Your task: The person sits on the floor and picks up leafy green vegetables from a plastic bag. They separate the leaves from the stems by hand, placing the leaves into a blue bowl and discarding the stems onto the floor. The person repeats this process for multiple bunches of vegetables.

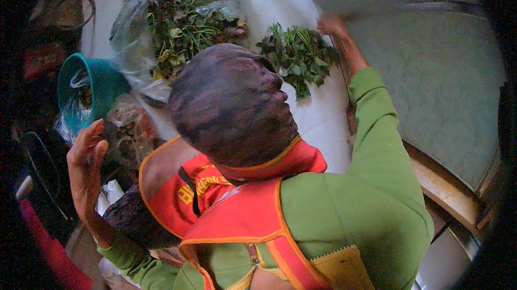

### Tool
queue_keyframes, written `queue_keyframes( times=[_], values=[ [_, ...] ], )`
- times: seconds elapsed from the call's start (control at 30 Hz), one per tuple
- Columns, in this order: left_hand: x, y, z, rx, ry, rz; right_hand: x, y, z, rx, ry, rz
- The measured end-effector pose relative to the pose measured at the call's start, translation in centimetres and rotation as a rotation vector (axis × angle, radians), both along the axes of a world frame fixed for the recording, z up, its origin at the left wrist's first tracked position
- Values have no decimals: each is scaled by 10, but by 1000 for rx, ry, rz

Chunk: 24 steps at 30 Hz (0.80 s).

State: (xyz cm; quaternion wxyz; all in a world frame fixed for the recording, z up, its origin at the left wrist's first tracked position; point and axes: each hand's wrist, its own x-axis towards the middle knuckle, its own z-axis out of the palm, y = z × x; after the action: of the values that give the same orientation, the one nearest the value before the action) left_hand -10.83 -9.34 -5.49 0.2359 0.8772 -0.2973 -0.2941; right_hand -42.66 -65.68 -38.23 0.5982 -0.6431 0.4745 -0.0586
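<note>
My left hand [87, 160] is raised at the left, palm partly turned, fingers slightly curled with the thumb apart and nothing visible in them. It is beside a teal plastic bucket [109, 78], tipped toward me, with clear plastic in its mouth. A clear plastic bag [127, 132] with unclear contents lies behind the fingers. My right hand [333, 25] is blurred, its fingers curled, just beyond the upper right of a bunch of leafy green stems [299, 55]. Whether it grips anything is not plain. That bunch lies on a white tiled floor [323, 128].
A large open clear plastic bag [133, 47] full of leafy stems [190, 27] spreads at the top. My knee in dark cloth [234, 108] and a red apron [238, 217] fill the middle. A grey-green panel [424, 80] borders the right. A long pinkish-red object [52, 245] is lower left.
</note>
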Motion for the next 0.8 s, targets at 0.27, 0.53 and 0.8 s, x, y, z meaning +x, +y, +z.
queue_keyframes(
  times=[0.27, 0.53, 0.8],
  values=[
    [-6, -12, 18, 18, -9, -215, 144, 100, 119, 66, -165, 207],
    [-14, -3, 15, 34, -242, -298, 261, 175, 106, 93, -330, 558],
    [-25, -1, 21, 98, -321, -293, 258, 165, 48, 29, -239, 403]
  ],
)
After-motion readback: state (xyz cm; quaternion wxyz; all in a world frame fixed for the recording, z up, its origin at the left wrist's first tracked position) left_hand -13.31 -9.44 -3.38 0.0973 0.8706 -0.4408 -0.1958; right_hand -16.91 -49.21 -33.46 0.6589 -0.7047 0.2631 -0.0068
